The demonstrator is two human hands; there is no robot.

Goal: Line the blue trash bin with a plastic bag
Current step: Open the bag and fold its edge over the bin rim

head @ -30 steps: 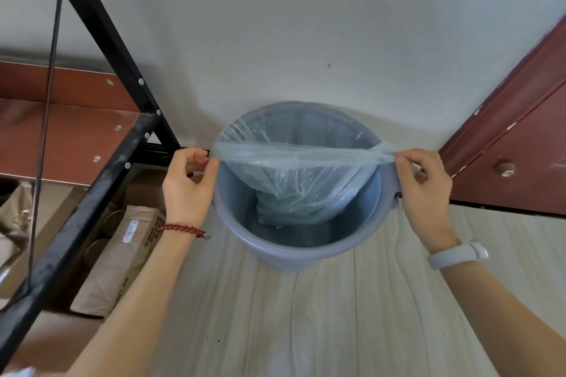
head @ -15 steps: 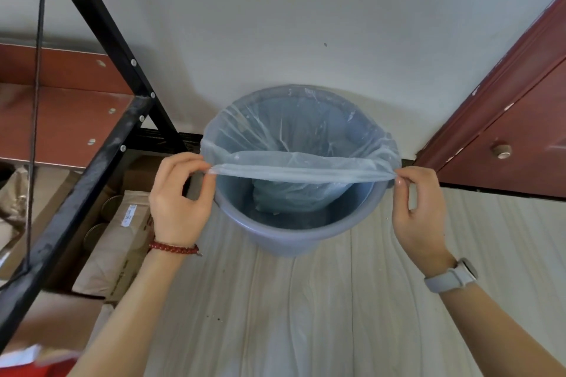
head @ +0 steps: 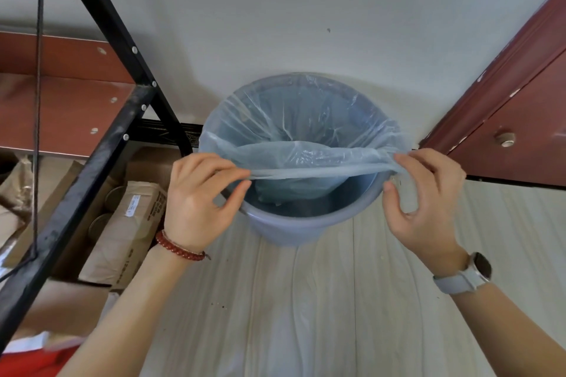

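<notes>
A round blue trash bin [head: 288, 228] stands on the pale wood floor against the white wall. A thin translucent blue plastic bag [head: 306, 131] hangs inside it, its far edge folded over the back of the rim. The bag's near edge is stretched taut across the bin's mouth, above the front rim. My left hand [head: 199, 202] pinches that edge at the bin's left side. My right hand [head: 425, 196] pinches it at the right side. The bag's bottom lies bunched inside the bin.
A black metal shelf frame [head: 101, 144] with a reddish board stands close on the left, with brown cardboard boxes [head: 128, 229] beneath it. A dark red door [head: 520, 131] is at the right. Pale wood floor [head: 306, 315] stretches in front of the bin.
The bag's far edge has gone over the back and sides of the rim. Both hands have drawn the near edge toward the front of the bin, still pinching it.
</notes>
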